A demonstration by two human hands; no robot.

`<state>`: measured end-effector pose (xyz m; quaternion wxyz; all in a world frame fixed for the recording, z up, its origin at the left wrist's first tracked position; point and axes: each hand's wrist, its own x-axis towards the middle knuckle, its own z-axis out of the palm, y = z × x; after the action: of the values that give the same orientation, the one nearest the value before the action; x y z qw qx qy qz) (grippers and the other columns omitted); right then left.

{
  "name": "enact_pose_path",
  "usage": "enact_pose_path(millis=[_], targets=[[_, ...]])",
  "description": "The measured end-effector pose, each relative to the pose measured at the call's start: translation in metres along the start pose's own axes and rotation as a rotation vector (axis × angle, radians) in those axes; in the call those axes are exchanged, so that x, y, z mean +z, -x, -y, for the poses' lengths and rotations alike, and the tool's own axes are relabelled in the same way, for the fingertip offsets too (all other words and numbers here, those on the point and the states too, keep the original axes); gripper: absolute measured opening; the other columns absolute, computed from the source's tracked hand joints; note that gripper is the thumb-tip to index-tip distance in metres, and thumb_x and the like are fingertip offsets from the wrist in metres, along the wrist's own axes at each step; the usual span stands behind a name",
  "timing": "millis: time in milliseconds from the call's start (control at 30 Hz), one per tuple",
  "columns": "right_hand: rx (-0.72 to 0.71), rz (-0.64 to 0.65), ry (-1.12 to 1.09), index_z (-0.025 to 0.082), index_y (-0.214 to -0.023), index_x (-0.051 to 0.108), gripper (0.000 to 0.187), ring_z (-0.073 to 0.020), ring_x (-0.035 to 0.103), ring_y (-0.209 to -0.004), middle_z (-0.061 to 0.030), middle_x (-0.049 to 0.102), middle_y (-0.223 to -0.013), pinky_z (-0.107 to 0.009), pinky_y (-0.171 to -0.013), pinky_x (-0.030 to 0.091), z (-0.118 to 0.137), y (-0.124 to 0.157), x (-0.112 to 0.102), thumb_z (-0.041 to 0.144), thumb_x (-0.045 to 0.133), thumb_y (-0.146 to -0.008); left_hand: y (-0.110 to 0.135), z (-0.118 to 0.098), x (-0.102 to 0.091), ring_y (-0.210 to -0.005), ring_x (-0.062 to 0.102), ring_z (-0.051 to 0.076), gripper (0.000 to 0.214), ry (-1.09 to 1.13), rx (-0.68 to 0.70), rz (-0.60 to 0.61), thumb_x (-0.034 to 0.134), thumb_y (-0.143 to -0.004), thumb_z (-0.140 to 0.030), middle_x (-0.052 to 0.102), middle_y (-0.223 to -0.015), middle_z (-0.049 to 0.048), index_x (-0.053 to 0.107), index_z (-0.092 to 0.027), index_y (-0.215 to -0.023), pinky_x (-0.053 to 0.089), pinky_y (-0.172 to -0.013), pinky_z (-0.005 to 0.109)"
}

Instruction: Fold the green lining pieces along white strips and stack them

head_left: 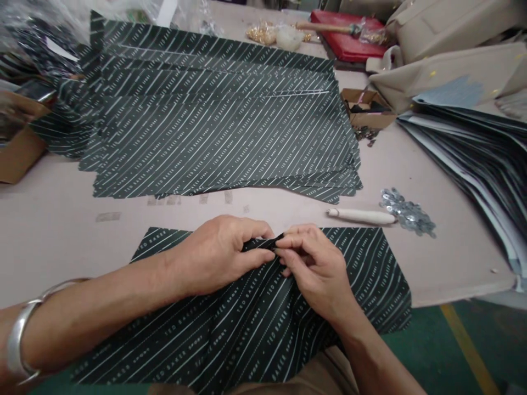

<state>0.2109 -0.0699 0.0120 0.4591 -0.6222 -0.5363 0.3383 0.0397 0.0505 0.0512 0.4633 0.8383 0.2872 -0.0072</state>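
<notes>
A dark green fabric panel (247, 329) with white diagonal stripes and printed lettering lies over the table's front edge and hangs toward my lap. My left hand (230, 249) pinches a gathered fold of it between thumb and fingers. Right beside it, my right hand (313, 260) grips the same fold with thumb and fingertips pressed together. Whether anything small sits between those fingertips is hidden. Beyond my hands a stack of matching fabric panels (222, 120) is spread flat. To the right of the stack's near edge lie a white pen-like tool (362, 216) and a pile of small shiny discs (407, 211).
Folded dark and pale pieces (473, 159) are stacked at the right. A small cardboard box (366, 108) stands behind, near a red case (348, 35) and beige fabric (448, 66). Another cardboard box (20, 145) is at the left edge, by plastic bags (45, 38).
</notes>
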Motion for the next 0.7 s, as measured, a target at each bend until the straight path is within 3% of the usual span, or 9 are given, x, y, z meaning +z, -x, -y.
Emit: enact_pose_path(millis=[67, 133, 233, 333, 400, 533, 700], targets=[[-0.081, -0.014, 0.083, 0.023, -0.116, 0.064, 0.024, -0.0094, 0.063, -0.067, -0.0111, 0.06, -0.132, -0.025, -0.059, 0.059, -0.001, -0.001, -0.003, 0.016, 0.06, -0.093, 0.003, 0.0, 0.005, -0.076, 0.061, 0.013, 0.009, -0.202, 0.098, -0.079, 0.062, -0.095, -0.029, 0.067, -0.082, -0.0042, 0.067, -0.022, -0.094, 0.037, -0.067, 0.026], [-0.188, 0.027, 0.173, 0.023, -0.126, 0.058, 0.034, -0.0122, 0.066, -0.075, -0.013, 0.058, -0.137, -0.029, -0.069, 0.06, -0.001, -0.003, -0.006, 0.013, 0.058, -0.094, 0.006, 0.001, 0.008, -0.074, 0.06, 0.014, 0.01, -0.371, 0.222, -0.147, 0.057, -0.098, -0.028, 0.066, -0.082, -0.0027, 0.065, -0.021, -0.097, 0.036, -0.065, 0.028], [-0.313, 0.112, 0.278, 0.02, -0.115, 0.062, 0.021, -0.0179, 0.067, -0.091, -0.0076, 0.069, -0.105, -0.032, -0.081, 0.058, 0.0, -0.003, -0.01, 0.012, 0.055, -0.097, 0.008, 0.003, 0.011, -0.066, 0.053, 0.016, 0.017, -0.619, 0.399, -0.264, 0.049, -0.102, -0.026, 0.06, -0.075, -0.0021, 0.065, -0.021, -0.098, 0.036, -0.064, 0.032], [-0.35, 0.077, 0.361, 0.02, -0.104, 0.063, 0.013, -0.0174, 0.067, -0.084, -0.0043, 0.068, -0.088, -0.03, -0.074, 0.056, 0.001, 0.001, -0.009, 0.014, 0.053, -0.098, 0.009, 0.003, 0.012, -0.061, 0.045, 0.015, 0.024, -0.738, 0.52, -0.339, 0.043, -0.102, -0.017, 0.052, -0.069, -0.003, 0.065, -0.02, -0.092, 0.042, -0.081, 0.036], [-0.384, 0.0, 0.407, 0.021, -0.101, 0.063, 0.015, -0.017, 0.067, -0.078, -0.0034, 0.068, -0.084, -0.029, -0.068, 0.055, 0.001, 0.004, -0.007, 0.013, 0.051, -0.098, 0.01, 0.002, 0.015, -0.062, 0.044, 0.015, 0.025, -0.722, 0.551, -0.374, 0.043, -0.101, -0.013, 0.049, -0.067, -0.0031, 0.065, -0.019, -0.089, 0.042, -0.09, 0.036], [-0.473, -0.116, 0.487, 0.021, -0.096, 0.061, 0.015, -0.0164, 0.065, -0.069, -0.002, 0.067, -0.075, -0.028, -0.06, 0.052, 0.001, 0.01, -0.004, 0.011, 0.05, -0.096, 0.013, 0.0, 0.023, -0.064, 0.042, 0.018, 0.022, -0.675, 0.53, -0.476, 0.047, -0.101, -0.017, 0.047, -0.067, -0.0011, 0.066, -0.019, -0.088, 0.037, -0.064, 0.032], [-0.487, -0.111, 0.561, 0.02, -0.104, 0.062, 0.017, -0.0158, 0.069, -0.076, -0.0058, 0.071, -0.087, -0.026, -0.065, 0.056, -0.002, 0.01, -0.004, 0.01, 0.05, -0.097, 0.014, 0.001, 0.027, -0.059, 0.036, 0.018, 0.025, -0.738, 0.55, -0.538, 0.049, -0.098, -0.01, 0.045, -0.063, -0.001, 0.063, -0.018, -0.079, 0.029, -0.057, 0.035]])
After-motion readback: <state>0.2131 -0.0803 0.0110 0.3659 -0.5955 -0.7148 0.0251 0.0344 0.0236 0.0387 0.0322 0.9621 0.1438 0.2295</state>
